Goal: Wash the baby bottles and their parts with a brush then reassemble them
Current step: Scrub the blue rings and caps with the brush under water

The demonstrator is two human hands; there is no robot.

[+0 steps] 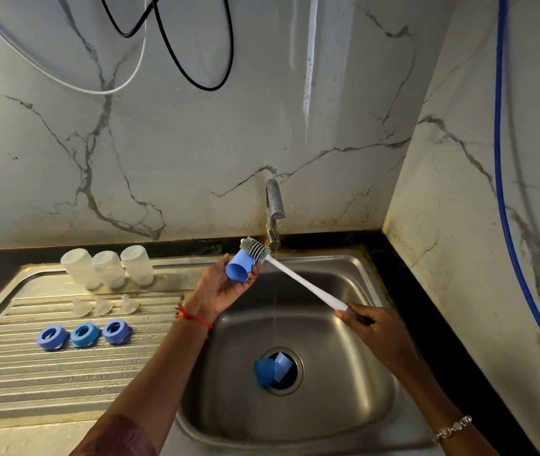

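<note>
Now: I lean over the sink [344, 406] with both hands above the basin
Left hand: my left hand [221, 287] is palm up, fingers and thumb curled round a blue cap [239, 266], whose open mouth points down and to the left
Right hand: my right hand [370, 327] is clamped on the dark grip at the end of the brush [305, 284], and the white shaft slants up to the left
Bristles: the grey bristles [255, 249] touch the closed top of the cap, just left of the tap [274, 209]
Water: a thin stream [275, 301] falls from the tap into the basin, just right of the cap
Drain: two more blue caps [272, 370] lie over the drain [297, 373], touching each other
Bottles: three clear bottles [109, 268] stand mouth down in a row at the back of the drainboard [64, 383], left of the sink
Teats: three clear teats [104, 306] sit in a row just in front of the bottles
Rings: three blue rings [84, 335] sit in a row on the ribs, nearer to me than the teats
Wrists: a red thread [193, 315] circles my left wrist and a bracelet [453, 427] my right
</note>
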